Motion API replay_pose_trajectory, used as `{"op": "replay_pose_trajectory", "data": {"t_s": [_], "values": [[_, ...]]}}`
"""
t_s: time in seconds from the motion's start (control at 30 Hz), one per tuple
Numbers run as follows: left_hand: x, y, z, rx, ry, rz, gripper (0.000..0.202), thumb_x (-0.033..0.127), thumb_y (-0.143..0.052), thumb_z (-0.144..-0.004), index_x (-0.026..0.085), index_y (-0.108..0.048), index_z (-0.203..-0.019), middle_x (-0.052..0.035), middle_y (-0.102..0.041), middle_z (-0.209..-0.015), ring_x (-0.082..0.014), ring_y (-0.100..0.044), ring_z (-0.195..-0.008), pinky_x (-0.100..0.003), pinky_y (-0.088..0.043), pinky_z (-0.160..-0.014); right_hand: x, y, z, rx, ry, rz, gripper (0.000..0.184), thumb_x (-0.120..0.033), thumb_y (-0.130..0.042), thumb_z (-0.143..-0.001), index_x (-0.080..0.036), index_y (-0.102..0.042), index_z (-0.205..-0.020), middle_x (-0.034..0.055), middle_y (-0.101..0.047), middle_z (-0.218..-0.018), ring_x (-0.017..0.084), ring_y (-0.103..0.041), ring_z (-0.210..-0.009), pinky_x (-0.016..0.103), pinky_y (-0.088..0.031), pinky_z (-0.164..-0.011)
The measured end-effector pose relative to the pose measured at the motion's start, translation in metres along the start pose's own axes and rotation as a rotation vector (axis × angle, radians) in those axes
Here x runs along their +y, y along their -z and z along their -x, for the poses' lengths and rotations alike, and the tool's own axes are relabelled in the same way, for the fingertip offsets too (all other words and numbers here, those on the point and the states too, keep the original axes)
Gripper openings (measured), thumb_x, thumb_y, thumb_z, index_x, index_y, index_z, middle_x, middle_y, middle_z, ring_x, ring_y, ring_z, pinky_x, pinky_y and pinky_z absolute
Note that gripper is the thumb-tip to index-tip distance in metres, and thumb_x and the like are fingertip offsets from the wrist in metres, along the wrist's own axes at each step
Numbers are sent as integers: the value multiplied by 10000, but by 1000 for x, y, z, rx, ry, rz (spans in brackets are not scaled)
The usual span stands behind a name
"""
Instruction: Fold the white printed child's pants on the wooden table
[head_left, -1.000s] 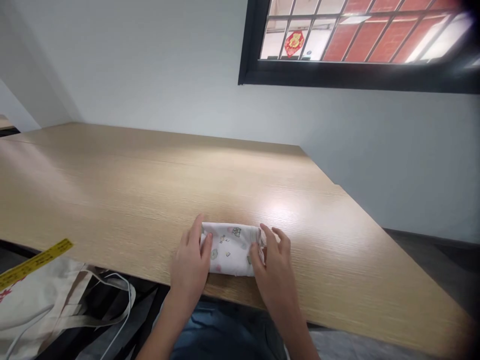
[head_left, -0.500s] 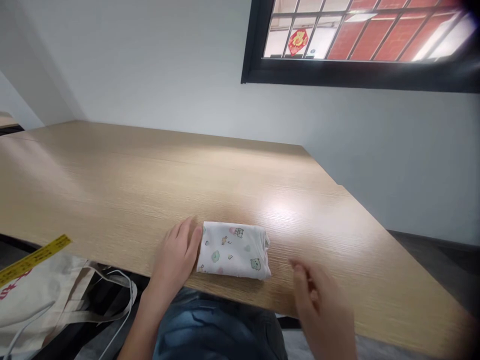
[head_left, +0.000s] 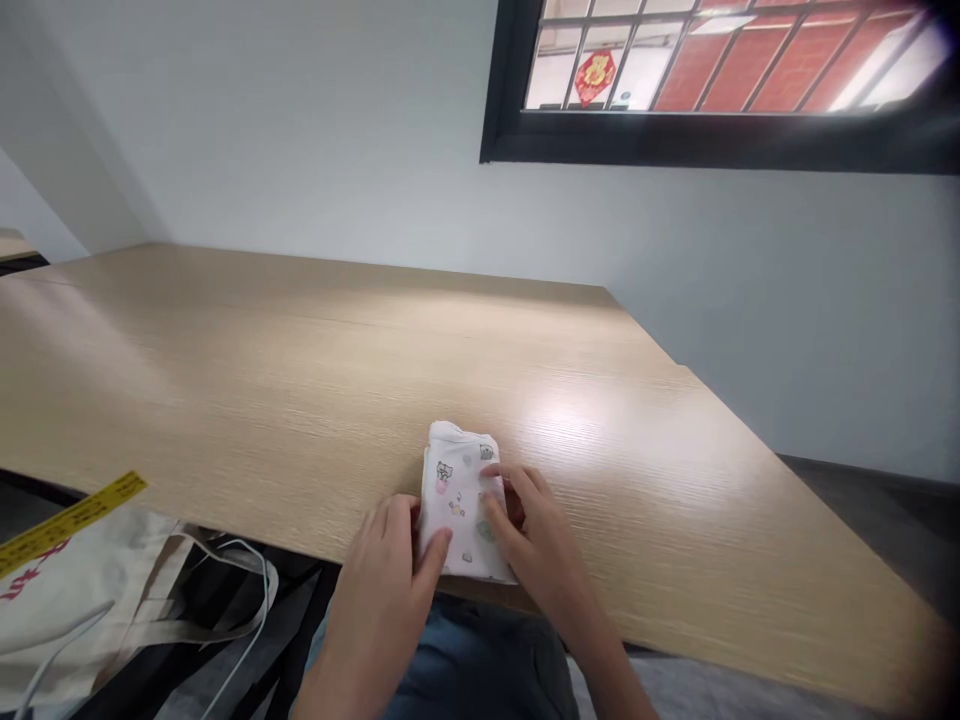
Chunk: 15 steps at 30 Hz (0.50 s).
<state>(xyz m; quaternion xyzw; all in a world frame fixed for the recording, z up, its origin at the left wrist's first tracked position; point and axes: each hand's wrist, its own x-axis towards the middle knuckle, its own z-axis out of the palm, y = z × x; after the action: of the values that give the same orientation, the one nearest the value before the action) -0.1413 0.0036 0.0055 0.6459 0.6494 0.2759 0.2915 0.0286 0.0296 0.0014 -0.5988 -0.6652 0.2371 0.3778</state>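
A folded white cloth (head_left: 457, 490) printed with small cartoon animals and green and pink shapes lies near the table's front edge, its longer side pointing away from me. Its kind of garment or fabric piece cannot be made out. My left hand (head_left: 390, 560) holds its left edge, thumb on top and fingers curled along the side. On the right edge, my right hand (head_left: 532, 530) grips the cloth with bent fingers, the fingertips resting on its upper face. Part of the right edge is hidden under those fingers.
The wooden table (head_left: 300, 340) reaches back to a pale wall (head_left: 315, 130) with a dark-framed window (head_left: 675, 140). At lower left hang a canvas bag (head_left: 97, 590) with straps, a white cable (head_left: 255, 620) and a yellow printed strip (head_left: 71, 522). The table's right edge slants toward me.
The cloth has turned from lying crosswise to lengthwise and looks smaller. My right hand has come in from the right onto it, and my left hand now has its thumb on top.
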Motion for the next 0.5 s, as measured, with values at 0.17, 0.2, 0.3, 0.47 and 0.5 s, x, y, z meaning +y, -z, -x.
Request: {"op": "replay_pose_trajectory", "data": {"t_s": [0.17, 0.2, 0.3, 0.47, 0.5], "values": [[-1, 2, -5, 45, 102, 308, 541, 507, -423, -826, 177, -367, -1252, -120, -521, -1154, -242, -542, -987, -391, -445, -810, -8, 7, 2, -71, -136, -197, 340, -377, -432, -827, -193, -507, -1103, 75, -594, -972, 187, -587, -775, 299, -496, -628], [-1, 2, -9, 30, 69, 341, 538, 488, -424, -832, 176, -363, -1266, -120, -526, -1156, -237, -547, -985, -383, -448, -811, -10, 6, 4, -75, -149, -203, 357, -373, -449, -815, -196, -496, -1121, 70, -601, -958, 183, -590, -750, 291, -494, -605], [6, -3, -20, -18, -94, 283, 398, 377, -412, -855, 174, -461, -1194, -105, -564, -1092, -233, -541, -992, -372, -436, -837, -11, 2, 4, -101, -136, -123, 440, -315, -493, -766, -216, -461, -1193, 49, -611, -904, 184, -593, -717, 300, -492, -607], [35, -41, -24, 0, -201, -86, 324, 213, -385, -858, 109, -486, -1148, -144, -567, -1056, -221, -565, -930, -338, -468, -787, 9, 23, -3, -64, -165, -23, 550, -320, -454, -739, -186, -376, -1267, 49, -611, -850, 198, -604, -685, 333, -498, -623], [43, -56, -22, 24, -264, -178, 328, 191, -412, -844, 89, -497, -1144, -156, -571, -1061, -225, -571, -927, -333, -475, -777, 19, 33, 0, -35, -198, -13, 574, -348, -455, -733, -172, -362, -1271, 54, -612, -844, 206, -609, -684, 340, -501, -624]]}}
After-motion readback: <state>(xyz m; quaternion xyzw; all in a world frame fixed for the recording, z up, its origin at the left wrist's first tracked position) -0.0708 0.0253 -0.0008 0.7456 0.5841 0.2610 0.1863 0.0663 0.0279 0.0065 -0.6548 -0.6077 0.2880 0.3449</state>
